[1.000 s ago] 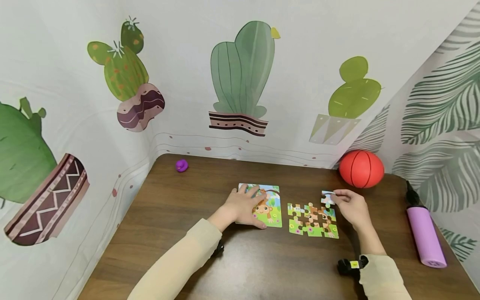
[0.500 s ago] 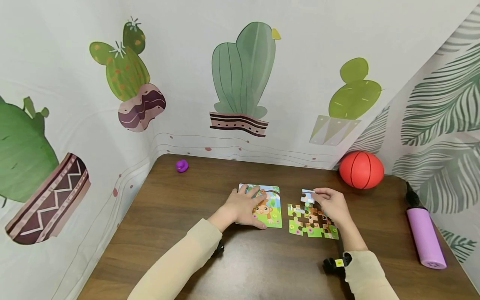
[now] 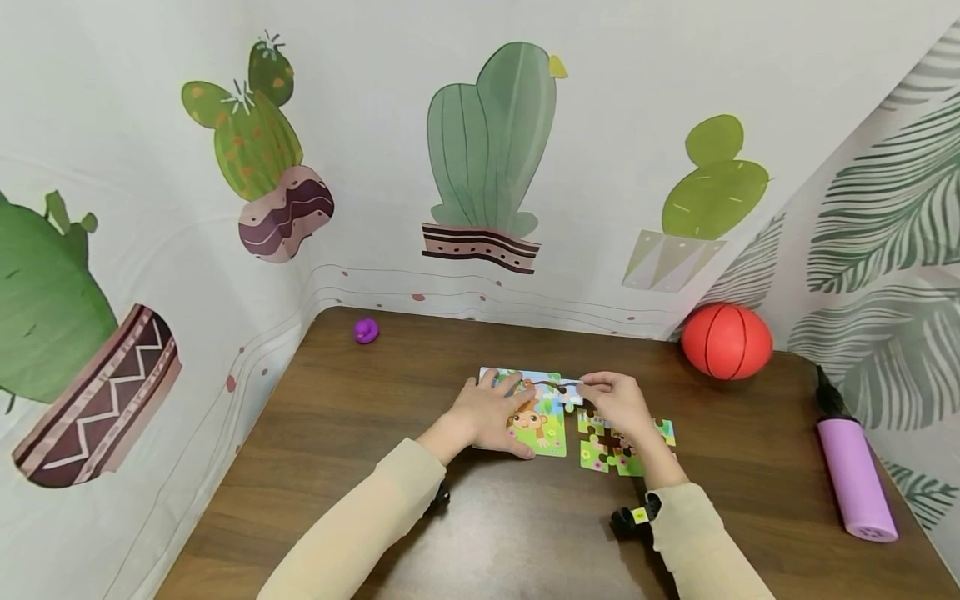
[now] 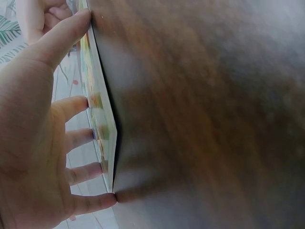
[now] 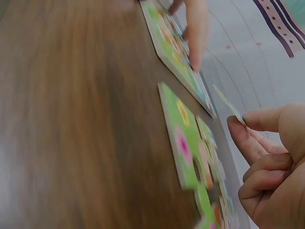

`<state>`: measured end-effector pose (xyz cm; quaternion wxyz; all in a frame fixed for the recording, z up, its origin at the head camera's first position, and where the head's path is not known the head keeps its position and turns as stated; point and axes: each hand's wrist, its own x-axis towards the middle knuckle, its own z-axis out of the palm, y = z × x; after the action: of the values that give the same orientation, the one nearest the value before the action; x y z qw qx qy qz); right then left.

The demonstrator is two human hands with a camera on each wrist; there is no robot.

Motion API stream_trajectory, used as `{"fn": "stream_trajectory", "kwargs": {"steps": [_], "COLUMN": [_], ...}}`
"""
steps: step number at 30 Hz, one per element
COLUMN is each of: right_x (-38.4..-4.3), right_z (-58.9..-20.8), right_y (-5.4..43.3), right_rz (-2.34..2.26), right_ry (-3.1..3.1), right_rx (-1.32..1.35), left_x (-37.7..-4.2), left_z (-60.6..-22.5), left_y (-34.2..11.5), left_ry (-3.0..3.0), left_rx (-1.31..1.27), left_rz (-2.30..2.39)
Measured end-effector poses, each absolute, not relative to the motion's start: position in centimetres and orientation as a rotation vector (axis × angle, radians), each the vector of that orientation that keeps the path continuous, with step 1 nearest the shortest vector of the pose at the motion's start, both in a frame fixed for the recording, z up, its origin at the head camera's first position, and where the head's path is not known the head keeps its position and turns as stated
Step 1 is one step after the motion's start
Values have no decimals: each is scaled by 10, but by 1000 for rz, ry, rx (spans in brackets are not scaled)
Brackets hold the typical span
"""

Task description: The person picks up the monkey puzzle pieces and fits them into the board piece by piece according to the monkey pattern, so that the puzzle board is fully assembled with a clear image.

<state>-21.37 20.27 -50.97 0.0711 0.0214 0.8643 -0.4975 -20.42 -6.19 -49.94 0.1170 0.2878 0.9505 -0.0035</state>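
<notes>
My left hand [image 3: 491, 417] lies with its fingers spread on a flat monkey picture board [image 3: 551, 437]. In the left wrist view, fingertips [image 4: 90, 202] rest along the edges of the board [image 4: 110, 148]. My right hand [image 3: 621, 407] pinches a jigsaw piece [image 3: 572, 392] between thumb and fingers, over the board's upper right corner. The right wrist view shows the thin piece [image 5: 229, 104] edge-on, raised off the table. A partly assembled jigsaw puzzle [image 3: 595, 456] lies to the right of the board, partly hidden under my right hand and wrist.
A red ball [image 3: 726, 342] stands at the table's back right. Below it on the right edge lies a pink pump [image 3: 857, 479] with a black nozzle. A small purple duck [image 3: 366, 331] sits at the back left. A cactus-printed cloth [image 3: 375, 167] hangs behind the brown table [image 3: 360, 400].
My right hand has carried the jigsaw piece leftward, from above the puzzle's upper right corner to the picture board's upper right corner. My left hand has stayed in place on the board.
</notes>
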Motion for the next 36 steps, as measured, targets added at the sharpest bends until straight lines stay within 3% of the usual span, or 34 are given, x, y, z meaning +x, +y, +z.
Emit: {"fn": "stream_trajectory", "kwargs": {"steps": [36], "right_x": [-231], "right_z": [-514], "right_y": [162], "right_rz": [-1347], "right_ry": [2683], "right_rx": [17], "left_x": [-202], "left_z": [-494], "left_y": [-62], "left_ry": [2774], "left_rx": [832], "left_rz": [7]}}
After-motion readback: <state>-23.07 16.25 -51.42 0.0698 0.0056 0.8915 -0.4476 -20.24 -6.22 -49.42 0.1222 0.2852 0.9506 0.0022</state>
